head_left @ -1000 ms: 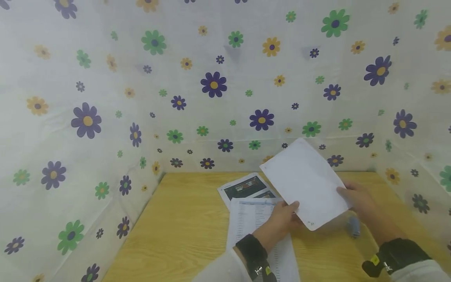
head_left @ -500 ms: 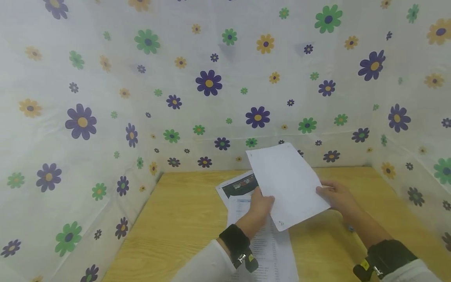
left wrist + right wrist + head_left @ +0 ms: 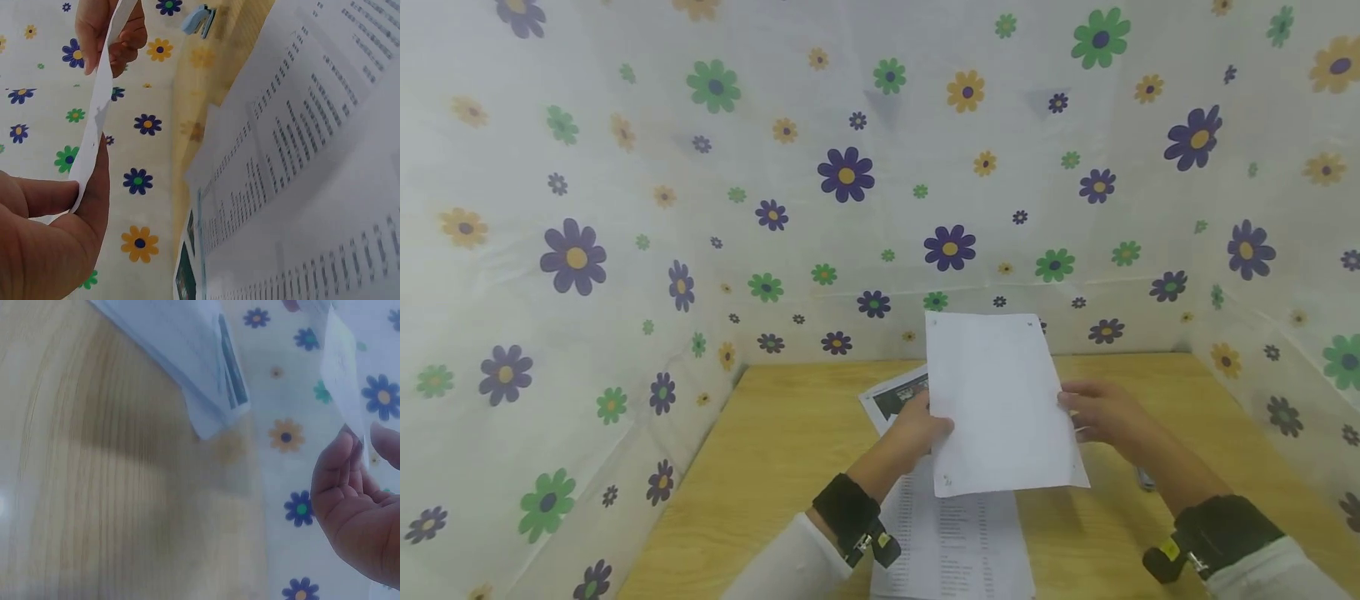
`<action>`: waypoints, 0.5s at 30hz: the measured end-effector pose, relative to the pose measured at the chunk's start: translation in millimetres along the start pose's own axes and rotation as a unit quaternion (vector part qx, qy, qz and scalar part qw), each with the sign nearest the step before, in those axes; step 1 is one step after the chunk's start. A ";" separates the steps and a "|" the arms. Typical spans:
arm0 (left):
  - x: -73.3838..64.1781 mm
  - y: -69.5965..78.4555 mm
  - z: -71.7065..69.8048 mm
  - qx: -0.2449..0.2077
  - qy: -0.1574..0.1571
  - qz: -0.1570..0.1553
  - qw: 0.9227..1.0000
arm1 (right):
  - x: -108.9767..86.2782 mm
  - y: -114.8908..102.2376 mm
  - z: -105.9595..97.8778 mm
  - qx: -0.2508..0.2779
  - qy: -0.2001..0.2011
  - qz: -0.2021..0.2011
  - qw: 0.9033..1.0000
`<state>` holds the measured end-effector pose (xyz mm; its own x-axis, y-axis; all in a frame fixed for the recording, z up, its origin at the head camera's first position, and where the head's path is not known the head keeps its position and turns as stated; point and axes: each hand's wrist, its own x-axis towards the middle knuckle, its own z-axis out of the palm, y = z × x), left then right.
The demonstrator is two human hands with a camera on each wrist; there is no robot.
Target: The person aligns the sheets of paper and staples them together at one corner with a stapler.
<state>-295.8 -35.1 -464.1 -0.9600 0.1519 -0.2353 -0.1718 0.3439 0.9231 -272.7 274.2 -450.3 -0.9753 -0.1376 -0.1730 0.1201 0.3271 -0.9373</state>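
A white sheet of paper point(image 3: 1000, 400), blank on the side facing me apart from small marks at its corners, is held up above the table, seen nearly edge-on in both wrist views. My left hand point(image 3: 917, 429) pinches its left edge, thumb point(image 3: 53, 197) on the near face. At the right edge is my right hand point(image 3: 1105, 417), thumb on one side and curled fingers point(image 3: 340, 465) on the other. Beneath lie sheets printed with columns of text point(image 3: 962, 550). A page with dark pictures point(image 3: 891, 400) sticks out behind them, partly covered by the held paper.
A light blue stapler point(image 3: 200, 22) stands on the wooden table point(image 3: 775, 450) to the right, mostly hidden by my right forearm in the head view. A white curtain with printed flowers point(image 3: 846, 175) encloses the table's back and sides.
The held paper has moved left and turned from a slant to nearly upright, both hands moving with it. It now covers more of the picture page and the text sheets.
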 end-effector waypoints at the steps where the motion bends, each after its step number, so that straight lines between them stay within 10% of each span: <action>1: -1.1 -1.9 -5.1 -0.003 -0.005 0.004 1.000 | -0.4 -2.7 3.6 0.000 -0.004 -0.001 1.000; 15: -31.6 -9.5 -73.0 -0.051 -0.071 0.039 0.995 | -14.3 -25.8 52.6 0.019 -0.022 -0.006 1.000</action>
<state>-280.0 -110.8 -443.2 -0.9318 0.3061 -0.1952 -0.1261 0.2314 0.9647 -252.1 218.6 -439.5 -0.9675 -0.1836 -0.1737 0.1154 0.2902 -0.9500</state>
